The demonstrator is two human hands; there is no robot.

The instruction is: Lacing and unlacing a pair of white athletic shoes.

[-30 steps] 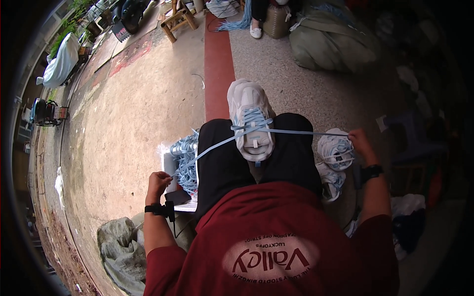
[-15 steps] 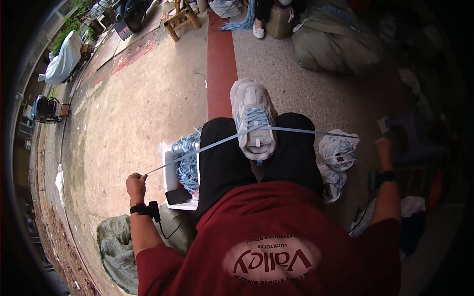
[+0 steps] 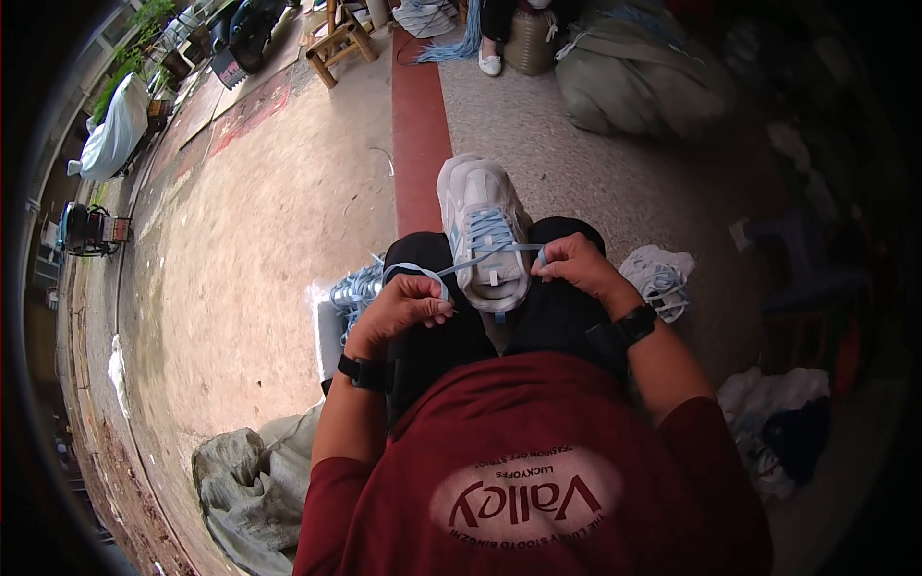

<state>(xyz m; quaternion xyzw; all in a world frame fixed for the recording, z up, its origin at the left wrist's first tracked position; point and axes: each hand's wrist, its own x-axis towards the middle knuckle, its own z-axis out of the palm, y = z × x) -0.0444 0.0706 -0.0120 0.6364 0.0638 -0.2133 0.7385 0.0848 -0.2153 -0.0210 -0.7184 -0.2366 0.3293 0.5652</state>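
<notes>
A white and grey sneaker (image 3: 483, 199) rests between my knees, its toe pointing away from me. Light blue shoelace (image 3: 492, 230) crisscrosses its front, and the two loose ends run out sideways near the ankle opening. My left hand (image 3: 411, 305) is closed on one end at the left of the shoe, with the lace curving in a loop above the fingers. To the right of the opening, my right hand (image 3: 574, 264) pinches the other end between thumb and fingers.
A white box (image 3: 324, 336) of blue laces stands by my left thigh. More laced sneakers (image 3: 663, 283) lie right of my knee. A bulging sack (image 3: 639, 82) and a bamboo stool (image 3: 338, 50) are farther off. Another person's white shoe (image 3: 490, 63) shows at the top.
Both hands have come in from far out on either side to close beside the shoe. The lace ends, stretched straight before, now hang slacker, the left one curved.
</notes>
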